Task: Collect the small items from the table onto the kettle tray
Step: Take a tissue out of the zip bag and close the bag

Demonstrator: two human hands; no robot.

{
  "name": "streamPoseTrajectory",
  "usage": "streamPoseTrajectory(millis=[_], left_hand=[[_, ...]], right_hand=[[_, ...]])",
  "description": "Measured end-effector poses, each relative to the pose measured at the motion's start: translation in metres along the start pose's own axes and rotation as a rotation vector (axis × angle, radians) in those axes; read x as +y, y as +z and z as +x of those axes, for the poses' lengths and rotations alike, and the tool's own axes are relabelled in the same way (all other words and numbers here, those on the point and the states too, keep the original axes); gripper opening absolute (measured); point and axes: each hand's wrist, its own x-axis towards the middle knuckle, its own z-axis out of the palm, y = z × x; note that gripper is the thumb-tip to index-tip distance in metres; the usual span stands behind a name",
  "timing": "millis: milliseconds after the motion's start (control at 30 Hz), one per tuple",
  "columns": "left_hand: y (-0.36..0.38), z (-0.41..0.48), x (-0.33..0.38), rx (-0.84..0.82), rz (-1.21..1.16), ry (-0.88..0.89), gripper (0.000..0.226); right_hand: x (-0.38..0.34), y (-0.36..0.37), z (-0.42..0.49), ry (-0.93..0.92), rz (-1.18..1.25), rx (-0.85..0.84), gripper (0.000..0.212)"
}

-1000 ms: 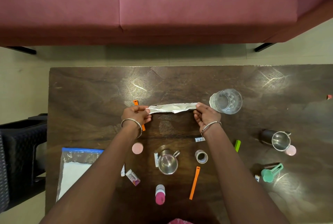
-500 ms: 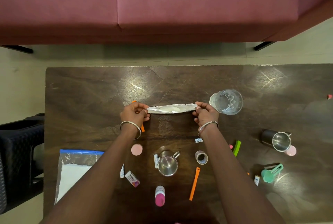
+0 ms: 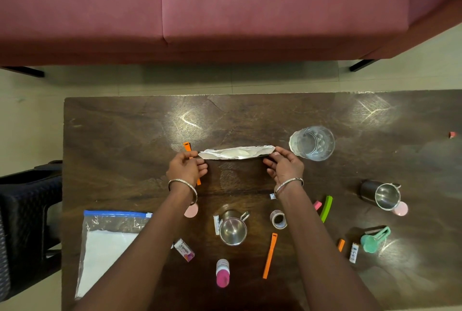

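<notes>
Since half a second ago the white pouch (image 3: 236, 153) has spread a little between the hands, so that its crumpled pale inside shows where only a thin, flat strip showed before; it is still stretched level just above the middle of the table (image 3: 125, 135), which is dark wood, scratched and shiny. The left hand (image 3: 186, 164) pinches the pouch's left tip with curled fingers, and the right hand (image 3: 283, 167) pinches the right tip between thumb and forefinger, its other fingers loosely spread; both wrists wear thin metal bangles. An orange clip (image 3: 187, 147) lies partly under the left hand. Just right of the pouch stands a clear glass tumbler (image 3: 312, 143). Nearer the person are a steel mug (image 3: 233, 228), a tape roll (image 3: 278, 219), an orange strip (image 3: 270, 255), a pink-capped bottle (image 3: 222, 273) and a crinkled zip bag (image 3: 112, 240).
</notes>
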Motion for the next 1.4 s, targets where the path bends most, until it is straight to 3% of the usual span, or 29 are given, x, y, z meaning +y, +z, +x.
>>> streamPoseTrajectory(millis=[333, 533, 800, 1067, 1167, 1300, 1400], left_hand=[[0.001, -0.006, 0.005, -0.081, -0.115, -0.066, 0.028], [-0.017, -0.012, 0.003, -0.071, -0.067, -0.072, 0.023], [-0.062, -0.052, -0.038, -0.151, 0.136, -0.004, 0.022], [-0.113, -0.126, -0.077, -0.262, 0.429, 0.249, 0.028], [-0.122, -0.146, -0.089, -0.316, 0.575, 0.309, 0.022], [-0.121, -0.160, -0.098, -0.271, 0.830, 0.534, 0.008], [-0.108, -0.161, -0.103, -0.279, 0.951, 0.643, 0.026]], right_hand=[[0.003, 0.005, -0.001, 0.000, 0.158, -0.022, 0.022], [0.003, 0.000, -0.016, 0.033, 0.198, -0.004, 0.024], [0.034, -0.032, -0.074, -0.012, 0.069, -0.003, 0.013], [0.084, -0.089, -0.167, -0.266, -0.331, -0.105, 0.015], [0.107, -0.113, -0.188, -0.331, -0.512, -0.144, 0.016], [0.131, -0.143, -0.198, -0.332, -0.614, -0.177, 0.017], [0.140, -0.165, -0.194, -0.325, -0.636, -0.175, 0.018]])
